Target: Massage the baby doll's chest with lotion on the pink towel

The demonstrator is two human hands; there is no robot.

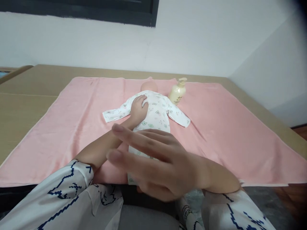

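**Doll under your left hand, pump bottle close by**

Doll (157, 110) lies lengthwise mid-desk in a white printed suit, round head (149, 86) at the far end, sleeves out left and right. Lower part reaches the near edge, partly hidden behind your right hand (160, 161).

Your left hand (139, 108) rests on the left of its upper body, fingers slightly parted, laid flat rather than gripping. Your right hand hangs above the lower body, close to you, fingers spread and blurred; nothing visible in them.

Risks, as you might judge them: uneven pressure from the left hand could twist the doll or drag the suit askew. A pull toward you could slide its lower end over the near edge.

Pump bottle (177, 94) stands just right of the far shoulder; can't tell if they touch. A swung right sleeve could tip it.

Pink cloth (227, 134) under everything, creased; if it slips on the desk (26, 105), doll and bottle would shift together.
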